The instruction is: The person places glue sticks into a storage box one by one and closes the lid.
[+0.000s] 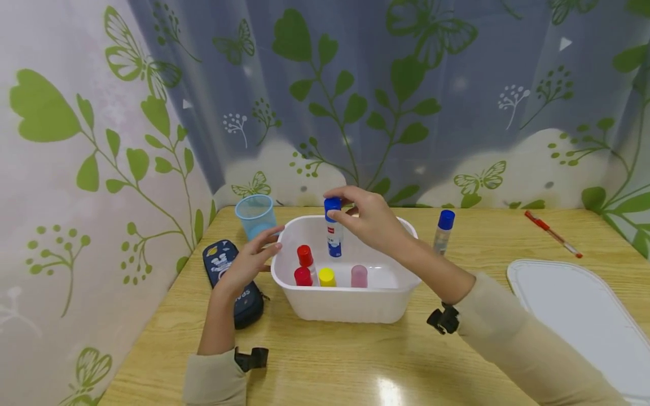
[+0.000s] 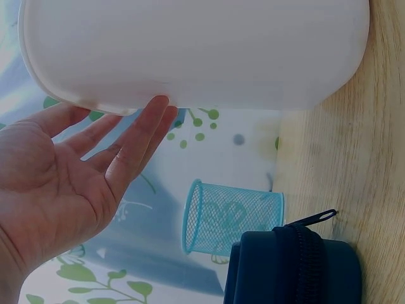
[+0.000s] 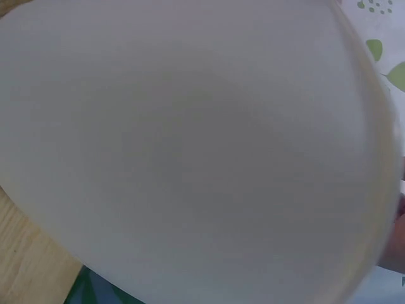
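A white plastic tub (image 1: pixel 350 307) stands on the wooden table. Inside it stand two red-capped glue sticks (image 1: pixel 304 256), a yellow-capped one (image 1: pixel 326 277) and a pink-capped one (image 1: pixel 359 276). My right hand (image 1: pixel 368 217) pinches the blue cap of a glue stick (image 1: pixel 333 228) and holds it upright above the tub's inside. My left hand (image 1: pixel 249 262) is open, its straight fingers (image 2: pixel 142 136) touching the tub's left wall (image 2: pixel 190 57). The right wrist view shows only the white tub wall (image 3: pixel 190 152) close up.
A blue mesh cup (image 1: pixel 255 215) stands behind the left hand, a dark blue zip case (image 1: pixel 233 282) lies under it. Another blue-capped glue stick (image 1: pixel 444 231) stands right of the tub. A red pen (image 1: pixel 552 233) and a white lid (image 1: pixel 584 321) lie at the right.
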`<action>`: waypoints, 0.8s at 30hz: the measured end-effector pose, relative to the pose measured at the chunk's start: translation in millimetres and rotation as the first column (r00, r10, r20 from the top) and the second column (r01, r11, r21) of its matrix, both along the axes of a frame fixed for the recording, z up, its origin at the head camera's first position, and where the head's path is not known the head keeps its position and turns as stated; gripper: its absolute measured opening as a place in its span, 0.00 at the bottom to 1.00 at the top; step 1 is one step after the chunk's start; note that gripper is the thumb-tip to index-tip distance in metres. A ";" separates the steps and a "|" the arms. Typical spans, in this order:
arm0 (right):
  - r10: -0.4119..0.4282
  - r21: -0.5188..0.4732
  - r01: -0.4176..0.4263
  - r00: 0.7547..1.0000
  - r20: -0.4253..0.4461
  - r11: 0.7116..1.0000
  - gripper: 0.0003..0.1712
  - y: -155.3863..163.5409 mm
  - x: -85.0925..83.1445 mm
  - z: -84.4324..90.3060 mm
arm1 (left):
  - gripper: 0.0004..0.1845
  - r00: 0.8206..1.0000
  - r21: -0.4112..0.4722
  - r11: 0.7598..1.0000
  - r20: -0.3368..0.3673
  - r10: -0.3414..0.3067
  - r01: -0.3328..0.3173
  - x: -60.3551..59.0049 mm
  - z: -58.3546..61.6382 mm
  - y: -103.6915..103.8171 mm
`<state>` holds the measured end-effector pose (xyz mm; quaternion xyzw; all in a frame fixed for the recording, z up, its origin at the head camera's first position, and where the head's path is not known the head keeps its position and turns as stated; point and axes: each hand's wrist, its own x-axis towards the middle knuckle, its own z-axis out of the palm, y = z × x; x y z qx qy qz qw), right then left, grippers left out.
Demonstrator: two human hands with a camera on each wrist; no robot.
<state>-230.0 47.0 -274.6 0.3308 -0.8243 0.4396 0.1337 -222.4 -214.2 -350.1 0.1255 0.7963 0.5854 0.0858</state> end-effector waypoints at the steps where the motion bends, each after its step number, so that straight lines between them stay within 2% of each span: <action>1: 0.008 0.001 -0.008 1.000 0.006 1.000 0.18 -1.5 -0.5 -2.4 | 0.27 1.000 0.000 1.000 -0.001 0.000 0.000 -0.2 0.0 0.1; 13: 0.088 0.045 -0.093 0.991 0.105 0.995 0.17 -12.2 -5.2 -30.3 | 0.27 1.000 0.004 1.000 0.004 0.003 -0.003 -1.8 -0.2 -0.1; 20: 0.076 0.082 -0.091 0.983 0.169 0.992 0.17 -13.3 -4.9 -41.2 | 0.27 1.000 0.013 1.000 0.007 0.001 -0.001 -0.5 -0.1 -0.3; 24: 0.099 0.075 -0.115 0.977 0.190 0.991 0.16 -14.7 -5.6 -46.6 | 0.27 1.000 0.010 1.000 0.010 0.004 -0.004 -0.1 -0.5 -1.0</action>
